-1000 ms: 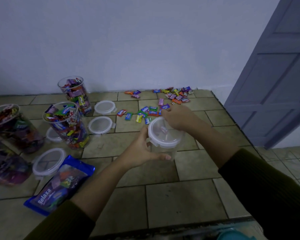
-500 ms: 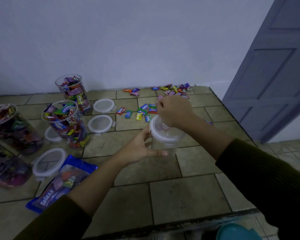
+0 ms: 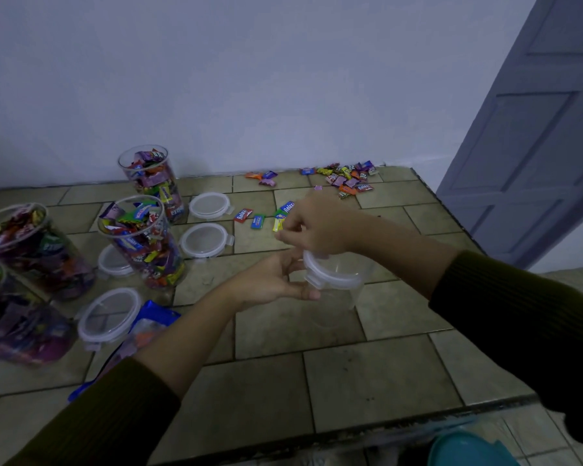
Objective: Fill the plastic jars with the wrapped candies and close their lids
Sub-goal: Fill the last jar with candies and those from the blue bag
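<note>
Clear empty plastic jar [image 3: 338, 297] is held by the left grip [image 3: 270, 280], the right grip [image 3: 317, 227] pinches its tilted see-through lid [image 3: 332, 275]; I think lifting it off comes next.

Lettering, by item:
- red wrapped candy [image 3: 242, 215], lying far centre on the worktop [image 3: 367, 381]: showing "Relax" in white, end of word unclear.
- blue wrapped candy [image 3: 287, 207], lying just right of it: showing "Relax".
- filled jar [image 3: 155, 183], standing far left: one wrapper inside showing the same word upside down.
- Other wrappers: lettering reading too small to make out.

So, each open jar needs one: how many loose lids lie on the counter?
4: far lid and middle lid right of the filled jars, half-hidden lid between jars, near lid overlapping the blue bag. Others may be hidden.
</note>
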